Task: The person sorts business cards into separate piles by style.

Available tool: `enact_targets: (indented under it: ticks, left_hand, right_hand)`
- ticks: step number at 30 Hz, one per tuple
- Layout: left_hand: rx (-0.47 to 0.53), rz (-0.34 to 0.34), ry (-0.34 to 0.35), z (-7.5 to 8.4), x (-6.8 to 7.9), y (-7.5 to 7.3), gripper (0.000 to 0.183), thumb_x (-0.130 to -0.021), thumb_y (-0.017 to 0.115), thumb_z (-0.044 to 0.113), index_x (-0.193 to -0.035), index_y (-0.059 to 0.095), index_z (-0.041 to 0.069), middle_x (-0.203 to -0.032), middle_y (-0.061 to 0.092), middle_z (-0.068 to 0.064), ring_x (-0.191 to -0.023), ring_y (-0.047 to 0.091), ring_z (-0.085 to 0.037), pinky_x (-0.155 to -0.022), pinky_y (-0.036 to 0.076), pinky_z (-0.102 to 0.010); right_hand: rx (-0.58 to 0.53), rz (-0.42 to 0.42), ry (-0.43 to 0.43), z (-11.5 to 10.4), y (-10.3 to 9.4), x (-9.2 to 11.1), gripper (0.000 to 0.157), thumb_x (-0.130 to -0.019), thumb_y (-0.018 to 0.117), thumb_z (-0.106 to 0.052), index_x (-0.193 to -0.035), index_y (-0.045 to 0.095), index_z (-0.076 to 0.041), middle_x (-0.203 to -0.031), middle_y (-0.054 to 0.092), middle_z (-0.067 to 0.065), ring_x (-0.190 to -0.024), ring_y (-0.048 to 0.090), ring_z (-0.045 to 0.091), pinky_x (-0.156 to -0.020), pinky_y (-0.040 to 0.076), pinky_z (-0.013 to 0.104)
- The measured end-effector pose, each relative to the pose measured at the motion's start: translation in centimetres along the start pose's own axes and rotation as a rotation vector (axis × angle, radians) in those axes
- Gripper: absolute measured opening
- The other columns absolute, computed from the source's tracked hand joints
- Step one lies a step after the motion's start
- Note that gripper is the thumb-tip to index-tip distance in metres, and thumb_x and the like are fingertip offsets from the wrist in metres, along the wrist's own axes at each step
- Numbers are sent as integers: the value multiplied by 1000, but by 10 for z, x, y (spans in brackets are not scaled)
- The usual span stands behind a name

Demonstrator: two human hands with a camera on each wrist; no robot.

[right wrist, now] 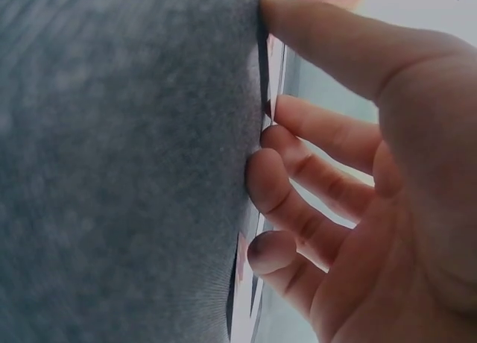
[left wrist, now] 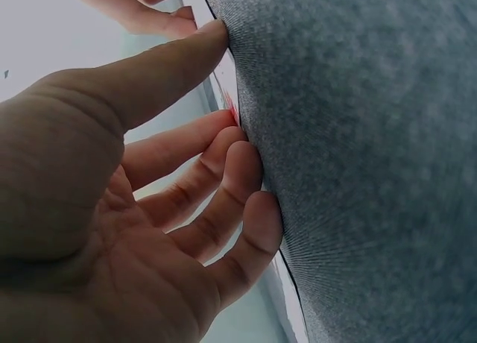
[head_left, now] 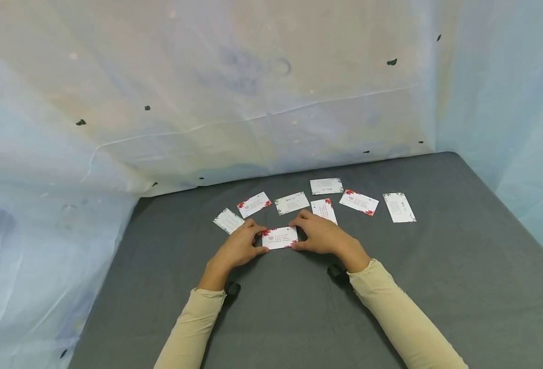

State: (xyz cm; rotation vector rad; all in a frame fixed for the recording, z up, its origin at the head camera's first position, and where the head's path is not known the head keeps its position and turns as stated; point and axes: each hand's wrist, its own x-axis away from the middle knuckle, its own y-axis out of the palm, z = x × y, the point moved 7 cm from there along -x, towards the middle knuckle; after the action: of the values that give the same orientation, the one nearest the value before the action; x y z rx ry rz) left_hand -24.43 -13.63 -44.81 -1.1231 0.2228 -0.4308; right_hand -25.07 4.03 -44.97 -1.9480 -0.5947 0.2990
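A white business card (head_left: pixel 279 238) with red flowers at its corners lies flat at the table's middle, long side across. My left hand (head_left: pixel 240 245) pinches its left end, thumb at the near corner and forefinger at the far one. At the other end my right hand (head_left: pixel 321 234) pinches the card the same way. The left wrist view shows the left hand (left wrist: pixel 149 201) low against the cloth, its other fingertips touching the surface. In the right wrist view, the right hand (right wrist: pixel 358 194) has its thumb and forefinger apart at the card's edge.
Beyond the hands lie several more cards: red-flowered ones (head_left: pixel 254 204) (head_left: pixel 359 202) and grey-green-cornered ones (head_left: pixel 292 203) (head_left: pixel 326 186) (head_left: pixel 399 207). The right hand partly covers a red card (head_left: pixel 324 209); a grey-green card (head_left: pixel 228 220) lies by the left. Patterned sheets (head_left: pixel 253 138) border the grey table (head_left: pixel 280 318).
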Motion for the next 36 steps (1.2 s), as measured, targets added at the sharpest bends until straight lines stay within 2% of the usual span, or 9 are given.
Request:
enact_targets:
  ticks: [11, 24, 31, 36]
  left_hand:
    - [12, -1, -25, -4, 5, 3, 53, -83, 82, 25, -130, 65, 7, -102, 56, -4, -82, 51, -13, -76, 44, -31]
    - [8, -6, -34, -1, -2, 0, 55, -83, 82, 24, -131, 64, 5, -105, 57, -7, -83, 53, -15, -75, 44, -31]
    - [-19, -25, -12, 3, -3, 2, 60, -84, 81, 25, -136, 60, 4, -105, 56, -7, -81, 51, -14, -73, 43, -30]
    - [-48, -48, 4, 5, -1, -1, 67, -84, 81, 28, -140, 55, 3, -106, 57, -6, -83, 51, -13, -77, 45, -32]
  right_hand:
    - [-27, 8, -12, -2, 2, 3, 53, -87, 76, -41, -131, 63, -15, -126, 56, 4, -107, 63, 21, -94, 50, 43]
    - [-28, 15, -31, 1, 0, 2, 53, -89, 75, -39, -133, 62, -12, -124, 56, 7, -103, 61, 19, -92, 50, 42]
    - [-33, 2, -23, 5, -2, 7, 56, -88, 75, -38, -136, 60, -13, -125, 56, 7, -105, 61, 21, -94, 50, 42]
    - [-40, 5, -15, 10, -8, 11, 58, -87, 76, -36, -138, 58, -14, -128, 55, 7, -107, 60, 21, -95, 50, 42]
